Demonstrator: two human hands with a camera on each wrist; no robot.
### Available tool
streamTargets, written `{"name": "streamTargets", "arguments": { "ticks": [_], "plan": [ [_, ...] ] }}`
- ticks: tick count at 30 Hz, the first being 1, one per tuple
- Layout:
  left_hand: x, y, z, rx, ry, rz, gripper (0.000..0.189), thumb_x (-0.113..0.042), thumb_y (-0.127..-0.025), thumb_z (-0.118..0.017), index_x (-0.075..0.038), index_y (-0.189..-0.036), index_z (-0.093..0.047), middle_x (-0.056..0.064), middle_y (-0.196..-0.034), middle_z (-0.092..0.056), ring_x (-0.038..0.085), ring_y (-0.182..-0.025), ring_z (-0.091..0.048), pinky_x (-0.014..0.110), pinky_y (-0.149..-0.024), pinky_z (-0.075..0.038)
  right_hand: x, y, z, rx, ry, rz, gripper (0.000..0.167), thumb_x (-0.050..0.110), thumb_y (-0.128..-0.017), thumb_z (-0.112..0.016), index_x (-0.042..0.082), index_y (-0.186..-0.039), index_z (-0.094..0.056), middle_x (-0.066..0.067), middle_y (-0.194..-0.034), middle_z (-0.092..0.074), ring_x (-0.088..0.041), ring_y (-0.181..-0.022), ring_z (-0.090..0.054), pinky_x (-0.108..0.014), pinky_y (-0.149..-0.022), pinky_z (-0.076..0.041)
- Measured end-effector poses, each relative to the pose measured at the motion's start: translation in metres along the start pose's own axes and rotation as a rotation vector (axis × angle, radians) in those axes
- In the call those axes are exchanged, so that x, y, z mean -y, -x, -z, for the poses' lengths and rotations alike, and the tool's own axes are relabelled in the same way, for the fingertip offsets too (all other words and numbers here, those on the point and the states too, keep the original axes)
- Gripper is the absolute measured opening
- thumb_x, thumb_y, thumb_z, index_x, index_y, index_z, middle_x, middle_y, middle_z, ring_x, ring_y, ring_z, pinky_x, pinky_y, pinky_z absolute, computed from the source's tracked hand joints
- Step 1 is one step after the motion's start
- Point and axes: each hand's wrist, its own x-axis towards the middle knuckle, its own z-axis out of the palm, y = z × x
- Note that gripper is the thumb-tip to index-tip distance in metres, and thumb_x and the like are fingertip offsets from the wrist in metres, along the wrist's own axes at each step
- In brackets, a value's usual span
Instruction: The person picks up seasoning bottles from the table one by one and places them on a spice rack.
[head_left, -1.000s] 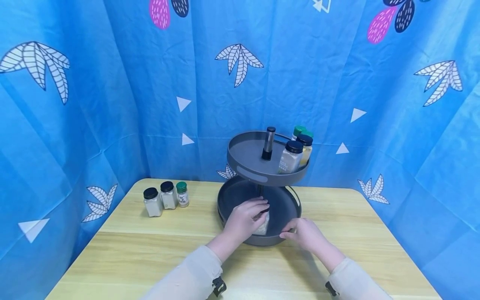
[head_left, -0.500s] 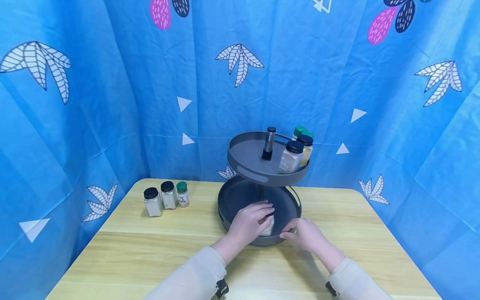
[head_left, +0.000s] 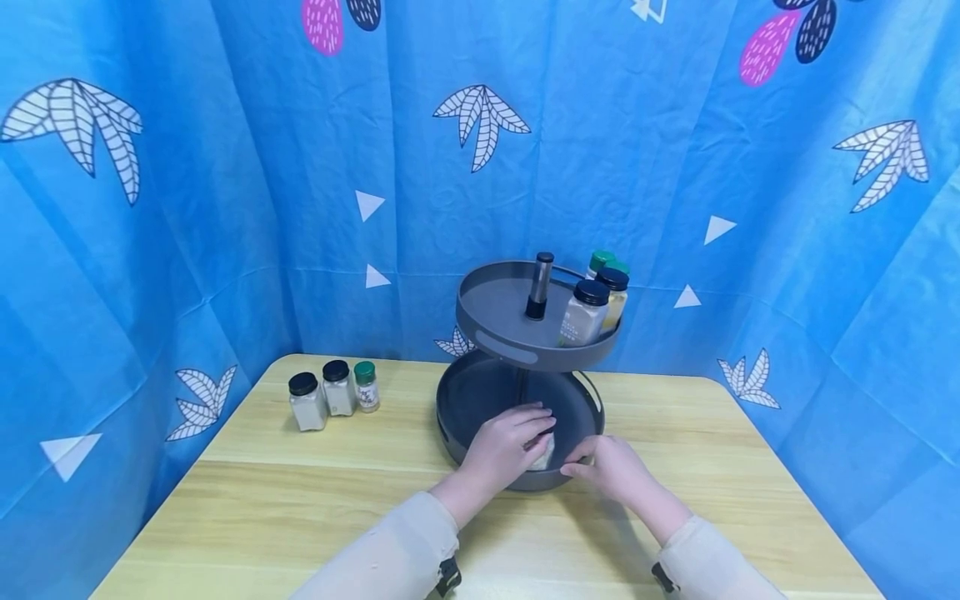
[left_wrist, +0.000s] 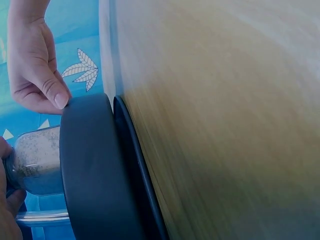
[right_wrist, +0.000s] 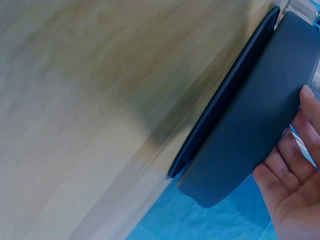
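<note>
My left hand (head_left: 506, 446) grips a seasoning jar (head_left: 543, 454) by its top, inside the lower tier of a dark grey two-tier round tray (head_left: 465, 417). In the left wrist view the jar (left_wrist: 37, 155) is clear-walled with pale, speckled contents, and part of the left hand (left_wrist: 7, 210) shows round its capped end. My right hand (head_left: 611, 471) pinches the lower tier's front rim, a little to the right of the jar. In the right wrist view its thumb and fingers (right_wrist: 282, 182) meet the tray wall (right_wrist: 250, 110). The jar's lid is mostly hidden under the left hand.
On the upper tier (head_left: 487, 329), jars with black lids (head_left: 583, 315) and green-capped bottles (head_left: 600, 260) crowd the right side, round a central post (head_left: 539, 287). Two black-lidded jars (head_left: 307, 404) and one green-capped bottle (head_left: 367, 387) stand at the table's left. Blue curtains surround the table.
My left hand has shifted a short way to the right with the jar, nearer my right hand. The right hand stays at the rim, and the tray has hardly moved.
</note>
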Motion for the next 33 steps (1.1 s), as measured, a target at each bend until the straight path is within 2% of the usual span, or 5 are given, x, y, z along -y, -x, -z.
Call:
{"name": "streamTargets", "arguments": {
  "ticks": [22, 33],
  "plan": [
    [-0.0010, 0.0050, -0.0028, 0.009, -0.012, -0.011, 0.022, -0.021, -0.085, -0.080, -0.017, -0.107, -0.079, -0.005, -0.112, -0.074, 0.010, -0.114, -0.066, 0.021, -0.098, -0.050, 0.0006, 0.0015, 0.0012, -0.004, 0.005, 0.035, 0.009, 0.024, -0.081, -0.083, 0.017, -0.081, -0.077, 0.004, -0.082, -0.075, -0.021, -0.081, -0.071, -0.040, -0.076, -0.058],
    [0.0003, 0.0036, 0.0021, 0.076, 0.025, 0.002, 0.023, -0.022, -0.087, -0.079, -0.016, -0.109, -0.079, -0.004, -0.114, -0.074, 0.010, -0.117, -0.064, 0.020, -0.104, -0.045, -0.0004, 0.0004, 0.0007, -0.008, 0.008, 0.031, 0.009, 0.025, -0.081, -0.083, 0.017, -0.080, -0.077, 0.005, -0.082, -0.074, -0.021, -0.081, -0.071, -0.040, -0.076, -0.058]
  ]
}}
